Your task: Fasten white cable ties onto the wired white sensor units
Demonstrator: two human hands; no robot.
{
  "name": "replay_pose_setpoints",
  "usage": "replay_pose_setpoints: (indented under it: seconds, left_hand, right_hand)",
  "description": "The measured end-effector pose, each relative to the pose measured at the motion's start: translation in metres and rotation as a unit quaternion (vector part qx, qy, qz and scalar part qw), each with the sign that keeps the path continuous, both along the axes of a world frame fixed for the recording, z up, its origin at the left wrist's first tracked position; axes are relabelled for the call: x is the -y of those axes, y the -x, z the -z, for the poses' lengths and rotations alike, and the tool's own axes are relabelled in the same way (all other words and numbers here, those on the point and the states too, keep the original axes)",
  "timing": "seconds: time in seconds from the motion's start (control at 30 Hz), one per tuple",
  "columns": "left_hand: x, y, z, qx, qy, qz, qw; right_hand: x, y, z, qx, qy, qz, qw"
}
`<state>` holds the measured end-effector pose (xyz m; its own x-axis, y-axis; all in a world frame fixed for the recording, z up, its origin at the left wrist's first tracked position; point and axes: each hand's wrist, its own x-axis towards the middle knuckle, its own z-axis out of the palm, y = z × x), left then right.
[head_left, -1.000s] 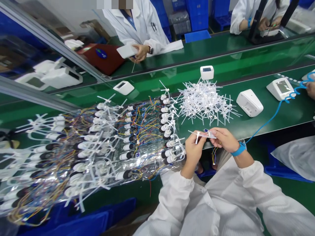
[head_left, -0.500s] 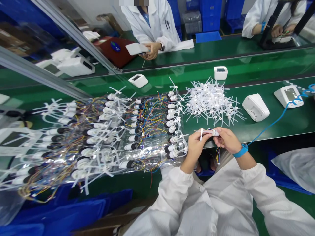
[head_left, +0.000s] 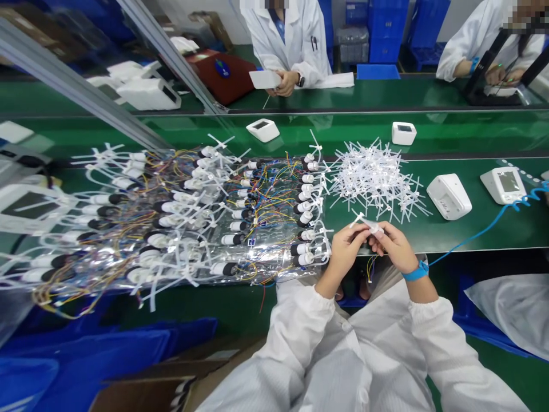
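Note:
My left hand is closed with thumb and fingers pinching thin white tubing, whose branched end sticks out above the fingertips. My right hand is closed around a small white pump, its body mostly hidden by the fingers. Both hands meet at the joint between tubing and pump, above the bench's front edge. Thin coloured wires with a small plug dangle below the right hand. Just beyond the hands lies a heap of white branched tubing.
To the left, rows of black-and-white pumps with wires and tubing lie on clear plastic. White monitor housings stand on the right, others on the green strip behind. A blue coiled cord runs to my right wristband. Two co-workers in white coats sit opposite.
The head view has shifted a little. The tubing's branched end, level and left before, now points up and away. My fingers have drawn closer together around the joint.

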<state>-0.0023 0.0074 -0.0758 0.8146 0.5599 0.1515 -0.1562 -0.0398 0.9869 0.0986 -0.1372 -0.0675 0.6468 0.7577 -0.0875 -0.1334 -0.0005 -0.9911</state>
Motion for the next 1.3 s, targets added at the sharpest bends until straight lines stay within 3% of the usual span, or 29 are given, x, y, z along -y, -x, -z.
replay_pose_setpoints:
  seconds: [0.33,0.53,0.77,1.0,1.17,1.3]
  left_hand:
    - [-0.002,0.002,-0.002,0.042,-0.014,0.016,0.999]
    - [-0.003,0.003,0.0,0.071,-0.061,0.031,0.995]
    - [0.001,0.008,-0.004,0.038,-0.063,-0.01,0.997]
    - [-0.004,0.009,-0.004,0.008,-0.07,0.024,0.997]
    - [-0.004,0.01,-0.005,-0.017,-0.087,0.027,0.996]
    - [-0.004,0.006,-0.001,0.001,-0.122,0.03,0.992]
  right_hand:
    - [0.003,-0.003,0.015,0.083,-0.025,0.082,0.993]
    - [0.004,-0.001,0.017,0.116,-0.044,0.092,0.988]
    - [0.003,0.006,0.018,0.121,-0.049,0.11,0.985]
    - [0.011,0.002,0.021,0.152,-0.039,0.085,0.984]
    - [0.012,-0.001,0.023,0.13,-0.024,0.084,0.988]
    - [0.005,0.002,0.021,0.038,-0.038,0.113,0.992]
